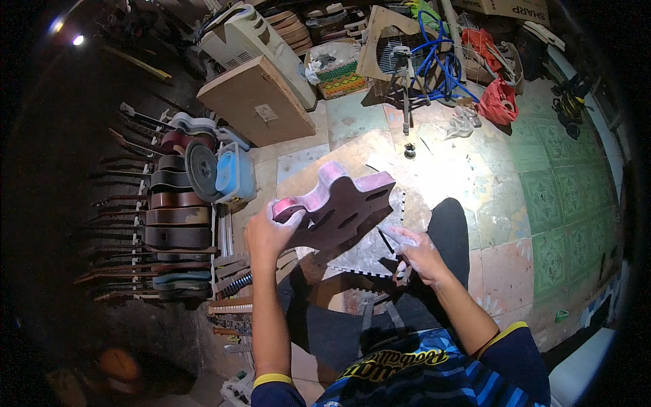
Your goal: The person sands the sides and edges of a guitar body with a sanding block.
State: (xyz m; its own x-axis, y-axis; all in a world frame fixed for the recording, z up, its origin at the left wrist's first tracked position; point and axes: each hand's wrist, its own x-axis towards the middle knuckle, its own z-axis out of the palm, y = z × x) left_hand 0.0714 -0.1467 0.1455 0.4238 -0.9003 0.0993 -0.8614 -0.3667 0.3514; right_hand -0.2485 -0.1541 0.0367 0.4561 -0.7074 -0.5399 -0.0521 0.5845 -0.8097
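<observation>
My left hand grips one end of a guitar body, thumb over its face and fingers round the edge. The body is dark brown with several cut-out slots, and its curved rim is pink and dusted white. It is held tilted above the floor, over my lap. My right hand, whitened with dust at the fingers, is closed on a thin dark tool just below and right of the body. A brownish end pokes out under the palm; what kind of tool it is I cannot make out.
Below lies a grey foam mat with toothed edges. Many guitars hang in a row at left, beside a clear tub with a blue container. Behind stand a brown board, a blue hose and a red bag.
</observation>
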